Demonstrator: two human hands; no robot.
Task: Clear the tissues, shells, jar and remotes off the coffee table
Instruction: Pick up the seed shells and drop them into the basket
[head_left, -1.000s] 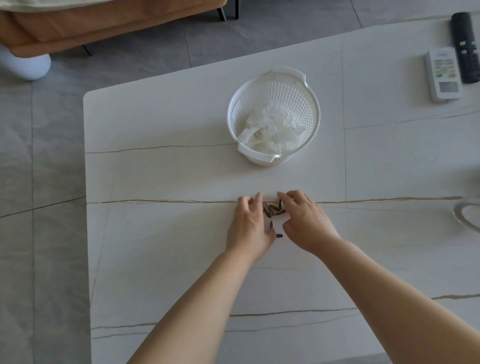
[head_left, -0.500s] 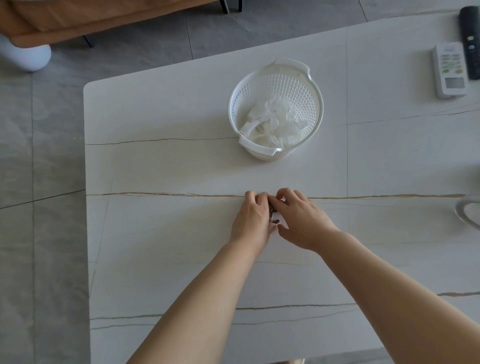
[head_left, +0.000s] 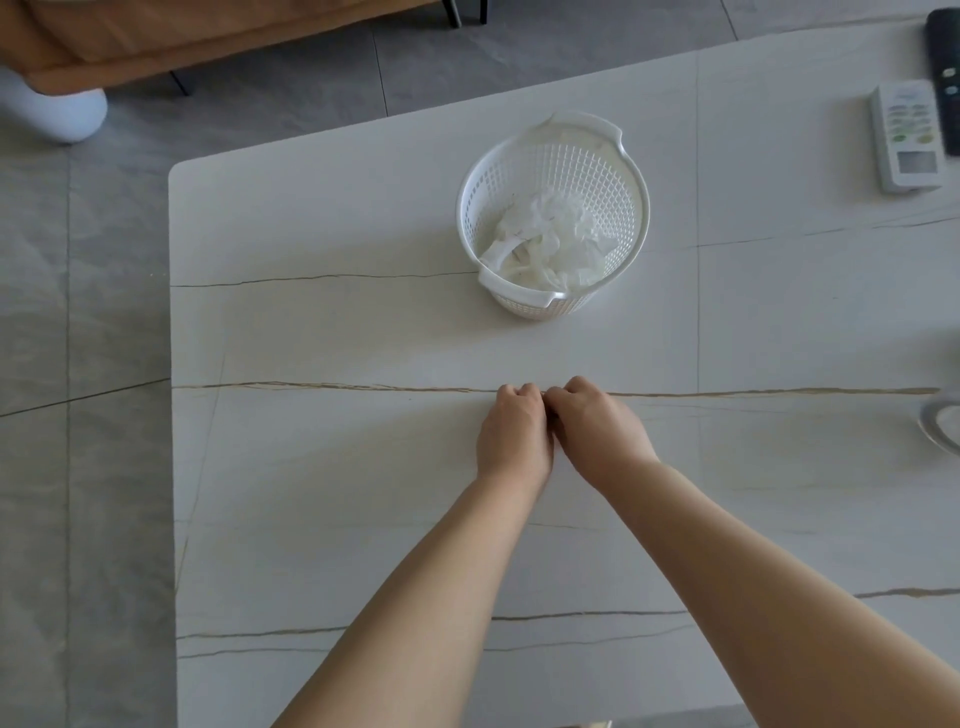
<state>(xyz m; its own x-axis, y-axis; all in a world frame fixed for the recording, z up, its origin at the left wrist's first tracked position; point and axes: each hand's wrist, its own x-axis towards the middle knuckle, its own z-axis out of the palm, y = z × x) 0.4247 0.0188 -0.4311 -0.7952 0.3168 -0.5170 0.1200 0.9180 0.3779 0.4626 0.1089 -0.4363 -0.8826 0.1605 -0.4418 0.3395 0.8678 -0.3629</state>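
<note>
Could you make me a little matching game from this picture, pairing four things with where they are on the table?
Things:
1. crumpled white tissues
2. white remote control with a small screen
3. black remote control
4. the person's two closed hands, left hand and right hand

Places:
A. at the far right edge of the picture, partly cut off
B. pressed together on the white marble-look table, on the near side of the basket
C. inside the round white plastic basket
D. on the table just left of the black one

Pairs: 1-C, 2-D, 3-A, 4-B
</note>
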